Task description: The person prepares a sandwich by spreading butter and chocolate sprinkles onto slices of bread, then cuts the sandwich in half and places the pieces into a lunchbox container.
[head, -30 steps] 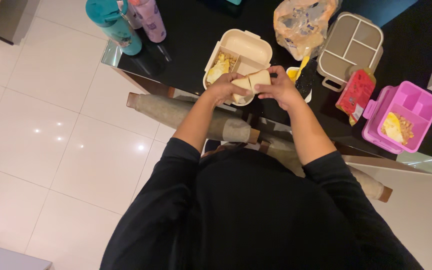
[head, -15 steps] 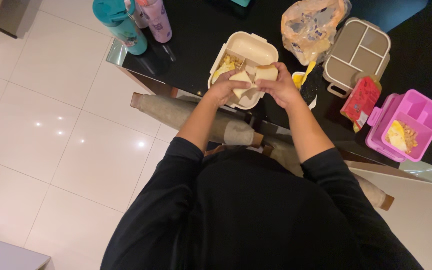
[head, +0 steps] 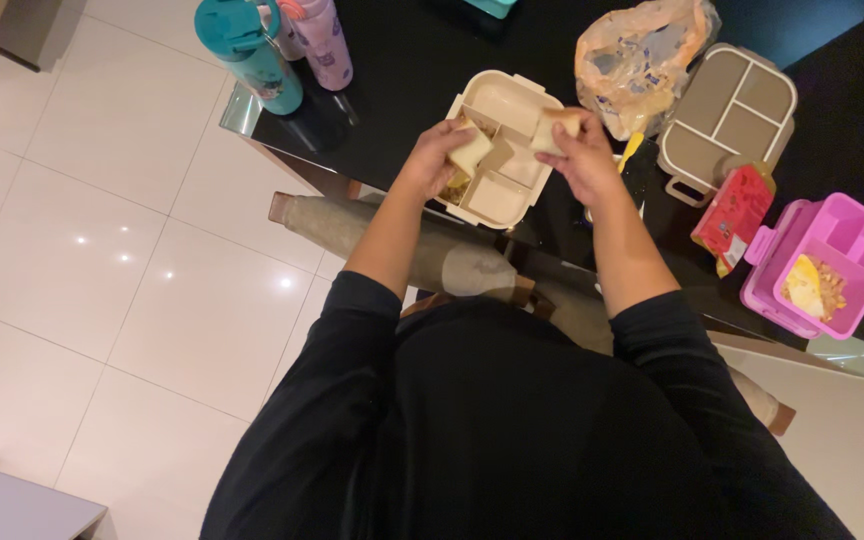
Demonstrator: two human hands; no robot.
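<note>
left hand (head: 434, 157): fingers closed on bread piece (head: 469, 155), tilted | right hand (head: 582, 160): fingers pinch bread half (head: 555, 128), lying crosswise | over cream lunchbox (head: 505, 105)

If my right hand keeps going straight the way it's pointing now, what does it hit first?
Probably the plastic bread bag. The right hand, holding a sandwich piece, points up-table past the cream lunch box corner toward that bag; height is hard to judge.

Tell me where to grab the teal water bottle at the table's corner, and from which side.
Grip the teal bottle around its body, below the wide lid, coming from the floor side on its left. It seems to stand upright at the corner of the black table, and the pink bottle crowds its right, so the left is freer. The lid looks too broad for a sure pinch.
</note>
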